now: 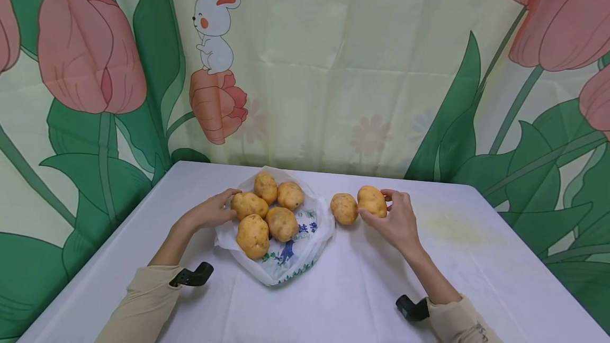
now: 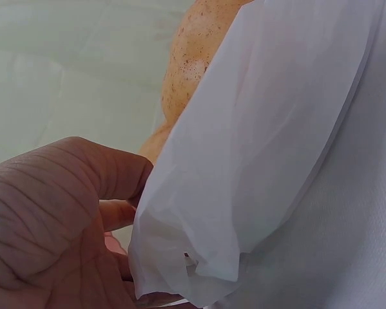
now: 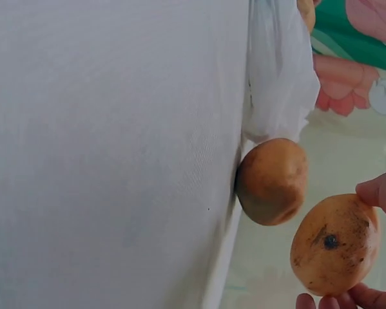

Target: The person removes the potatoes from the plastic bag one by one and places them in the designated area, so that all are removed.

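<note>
A white plastic bag (image 1: 305,247) with blue and green print lies spread on the table, and several potatoes (image 1: 282,224) are on it. My left hand (image 1: 214,210) grips the leftmost potato (image 1: 249,205) from its left side, thumb nearer me. In the left wrist view the bag's edge (image 2: 199,193) hides part of this grip. My right hand (image 1: 393,221) holds another potato (image 1: 372,201) between thumb and fingers; a dark spot shows on this potato (image 3: 334,244) in the right wrist view. Just left of it, a loose potato (image 1: 344,209) rests on the table beside the bag.
A white cloth covers the table (image 1: 362,290), with a faint yellowish stain (image 1: 457,226) on its right. Behind the table's back edge hangs a curtain (image 1: 305,68) printed with tulips and a rabbit. Black wrist-worn devices (image 1: 193,275) are on both arms.
</note>
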`<state>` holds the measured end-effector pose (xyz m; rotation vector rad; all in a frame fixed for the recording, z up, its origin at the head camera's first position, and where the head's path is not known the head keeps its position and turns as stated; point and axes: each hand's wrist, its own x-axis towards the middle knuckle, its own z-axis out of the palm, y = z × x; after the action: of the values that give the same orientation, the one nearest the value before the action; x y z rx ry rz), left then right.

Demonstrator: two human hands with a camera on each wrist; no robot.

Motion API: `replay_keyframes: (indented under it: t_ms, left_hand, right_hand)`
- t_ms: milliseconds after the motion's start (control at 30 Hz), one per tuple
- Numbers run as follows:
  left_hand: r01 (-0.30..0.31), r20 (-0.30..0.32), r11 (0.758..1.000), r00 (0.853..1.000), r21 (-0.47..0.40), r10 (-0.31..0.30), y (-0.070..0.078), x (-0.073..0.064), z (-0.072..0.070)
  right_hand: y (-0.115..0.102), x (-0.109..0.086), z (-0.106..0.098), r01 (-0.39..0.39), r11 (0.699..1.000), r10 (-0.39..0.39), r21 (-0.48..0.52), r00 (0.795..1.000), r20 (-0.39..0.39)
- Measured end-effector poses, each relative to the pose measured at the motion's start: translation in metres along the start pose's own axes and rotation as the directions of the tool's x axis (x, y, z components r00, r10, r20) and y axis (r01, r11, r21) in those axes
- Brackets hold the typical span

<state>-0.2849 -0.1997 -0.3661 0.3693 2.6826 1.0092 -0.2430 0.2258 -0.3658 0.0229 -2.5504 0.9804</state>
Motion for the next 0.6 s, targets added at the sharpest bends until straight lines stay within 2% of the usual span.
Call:
replay_keyframes:
  t_ms: [233,600]
  left_hand:
    - [0.004,0.0,1.0,1.0,0.008,-0.004,0.0,0.0,0.0]
    - [0.005,-0.001,1.0,1.0,-0.003,-0.005,-0.001,0.001,0.001]
  right_hand:
    - [0.009,0.008,-0.001,-0.076,0.996,0.079,-0.042,0.995,0.061]
    - [0.02,0.019,0.003,-0.136,0.983,0.151,-0.125,0.982,0.118]
